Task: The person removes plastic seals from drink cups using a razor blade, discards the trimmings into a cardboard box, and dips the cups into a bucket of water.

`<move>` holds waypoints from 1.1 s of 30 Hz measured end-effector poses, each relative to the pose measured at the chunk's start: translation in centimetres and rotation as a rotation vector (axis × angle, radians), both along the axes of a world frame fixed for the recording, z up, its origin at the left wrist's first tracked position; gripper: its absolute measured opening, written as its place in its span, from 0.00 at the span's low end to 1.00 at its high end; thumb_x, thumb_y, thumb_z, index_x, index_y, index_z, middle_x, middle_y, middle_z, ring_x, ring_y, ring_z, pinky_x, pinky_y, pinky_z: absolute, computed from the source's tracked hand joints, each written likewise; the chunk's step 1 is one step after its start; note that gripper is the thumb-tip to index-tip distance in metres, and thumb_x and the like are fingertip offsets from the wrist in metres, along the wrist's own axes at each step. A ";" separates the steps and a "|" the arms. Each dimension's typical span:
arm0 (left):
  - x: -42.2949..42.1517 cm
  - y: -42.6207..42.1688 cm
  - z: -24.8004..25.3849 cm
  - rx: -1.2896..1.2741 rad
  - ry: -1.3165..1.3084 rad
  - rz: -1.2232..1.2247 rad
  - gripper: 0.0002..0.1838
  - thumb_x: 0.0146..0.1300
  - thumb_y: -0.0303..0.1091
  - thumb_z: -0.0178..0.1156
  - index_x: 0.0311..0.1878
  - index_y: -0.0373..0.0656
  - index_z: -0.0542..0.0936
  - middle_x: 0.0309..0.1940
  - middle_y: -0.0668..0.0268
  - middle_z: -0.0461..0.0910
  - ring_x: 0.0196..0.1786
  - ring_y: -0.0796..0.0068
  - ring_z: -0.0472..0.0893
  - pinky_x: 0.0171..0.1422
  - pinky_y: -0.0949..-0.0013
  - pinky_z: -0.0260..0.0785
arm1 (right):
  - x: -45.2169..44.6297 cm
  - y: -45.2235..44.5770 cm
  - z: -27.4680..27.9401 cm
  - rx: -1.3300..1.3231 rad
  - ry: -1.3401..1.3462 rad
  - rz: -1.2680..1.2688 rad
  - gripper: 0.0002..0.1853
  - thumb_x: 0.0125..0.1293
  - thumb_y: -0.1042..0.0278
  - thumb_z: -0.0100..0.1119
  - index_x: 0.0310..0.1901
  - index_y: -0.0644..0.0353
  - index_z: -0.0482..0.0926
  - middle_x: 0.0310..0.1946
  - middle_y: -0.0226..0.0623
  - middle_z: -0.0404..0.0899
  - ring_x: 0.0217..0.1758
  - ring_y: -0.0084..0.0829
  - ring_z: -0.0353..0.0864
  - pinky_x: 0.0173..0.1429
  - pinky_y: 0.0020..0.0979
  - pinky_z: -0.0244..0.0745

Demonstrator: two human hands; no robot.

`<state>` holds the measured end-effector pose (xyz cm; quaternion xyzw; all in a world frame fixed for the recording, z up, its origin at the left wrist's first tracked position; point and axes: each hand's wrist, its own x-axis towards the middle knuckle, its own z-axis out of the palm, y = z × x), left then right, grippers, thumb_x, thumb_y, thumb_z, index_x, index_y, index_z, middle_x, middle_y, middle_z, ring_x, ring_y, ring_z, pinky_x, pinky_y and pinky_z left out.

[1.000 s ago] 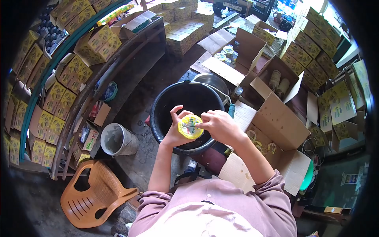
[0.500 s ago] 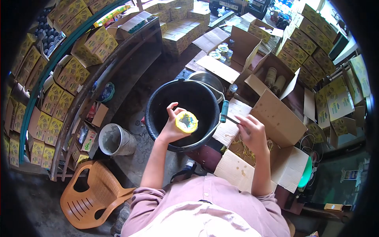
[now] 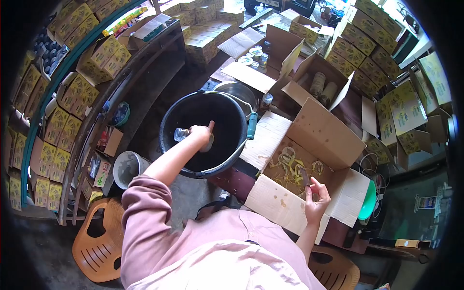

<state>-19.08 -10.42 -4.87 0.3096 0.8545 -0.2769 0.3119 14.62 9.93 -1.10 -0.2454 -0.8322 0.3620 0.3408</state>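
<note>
My left hand [image 3: 199,136] is closed around a clear jar [image 3: 181,134], held on its side over the large black bucket [image 3: 166,154]. My fingers and palm cover the jar's middle, so its contents cannot be made out. On the right, my right hand [image 3: 316,195] pinches a thin, flat, dark blade-like piece [image 3: 304,176] between thumb and fingers. It is above the near side of an open cardboard box [image 3: 328,130]. Yellow strips and rings [image 3: 290,166] lie loose in that box. The bucket's green handle grip [image 3: 252,125] rests at its right rim.
Behind the bucket are a metal pot [image 3: 237,92] and a small jar [image 3: 266,100]. An open carton [image 3: 285,53] holds several lidded jars [image 3: 256,57]. A grey pail [image 3: 129,169] and an orange chair [image 3: 99,241] are at left. Stacked yellow cartons [image 3: 362,48] stand around.
My left hand has turned the yellow-topped jar from facing up to lying sideways over the bucket. My right hand has moved from beside the bucket handle down to the box with the strips.
</note>
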 end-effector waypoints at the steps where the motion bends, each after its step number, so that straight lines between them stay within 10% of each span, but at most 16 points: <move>1: -0.1 0.3 -0.1 -0.068 0.008 -0.034 0.63 0.38 0.39 0.69 0.68 0.36 0.31 0.46 0.57 0.76 0.48 0.63 0.78 0.50 0.67 0.71 | 0.4 0.1 -0.1 -0.003 0.005 -0.022 0.16 0.50 0.84 0.59 0.42 0.60 0.79 0.22 0.31 0.72 0.24 0.22 0.71 0.32 0.24 0.68; 7: -1.0 1.2 0.9 -0.299 -0.010 -0.172 0.59 0.43 0.42 0.65 0.68 0.36 0.33 0.50 0.58 0.75 0.49 0.66 0.78 0.53 0.66 0.70 | 1.7 0.6 -0.2 -0.010 0.042 -0.107 0.15 0.51 0.84 0.59 0.42 0.60 0.79 0.22 0.31 0.72 0.25 0.21 0.71 0.33 0.24 0.68; 11: -3.3 1.1 0.8 -0.220 -0.073 -0.083 0.41 0.36 0.45 0.70 0.56 0.34 0.69 0.39 0.58 0.81 0.43 0.66 0.80 0.45 0.68 0.74 | 2.4 1.0 -0.8 0.002 -0.013 -0.117 0.13 0.54 0.81 0.59 0.43 0.61 0.78 0.24 0.27 0.71 0.28 0.19 0.70 0.35 0.21 0.68; 15: -2.5 1.1 5.7 -0.135 -0.207 0.031 0.28 0.35 0.48 0.70 0.40 0.39 0.82 0.41 0.59 0.80 0.42 0.65 0.80 0.46 0.68 0.73 | 2.0 0.9 -1.0 0.006 0.021 -0.107 0.15 0.51 0.83 0.59 0.42 0.60 0.79 0.22 0.30 0.71 0.25 0.21 0.70 0.32 0.25 0.67; 17: -2.8 1.0 5.8 -0.118 -0.220 0.042 0.31 0.35 0.51 0.69 0.42 0.40 0.81 0.40 0.60 0.80 0.41 0.65 0.80 0.47 0.67 0.72 | 1.7 1.0 -1.3 0.010 0.015 -0.087 0.14 0.52 0.82 0.59 0.42 0.60 0.79 0.23 0.29 0.72 0.25 0.20 0.70 0.32 0.23 0.67; 24: -3.2 1.0 6.6 -0.119 -0.225 0.155 0.34 0.38 0.56 0.65 0.47 0.42 0.79 0.45 0.59 0.78 0.45 0.64 0.79 0.50 0.66 0.70 | 0.8 -0.3 -9.3 -1.411 0.540 0.197 0.18 0.58 0.77 0.57 0.52 0.57 0.74 0.29 0.24 0.73 0.30 0.18 0.72 0.38 0.22 0.71; 33: -2.8 1.8 8.1 -0.153 -0.301 0.301 0.36 0.41 0.54 0.62 0.55 0.46 0.73 0.53 0.58 0.73 0.49 0.63 0.77 0.54 0.66 0.68 | 1.8 1.2 -15.4 -1.590 0.776 0.994 0.30 0.54 0.68 0.62 0.60 0.53 0.66 0.28 0.21 0.72 0.38 0.21 0.70 0.52 0.32 0.60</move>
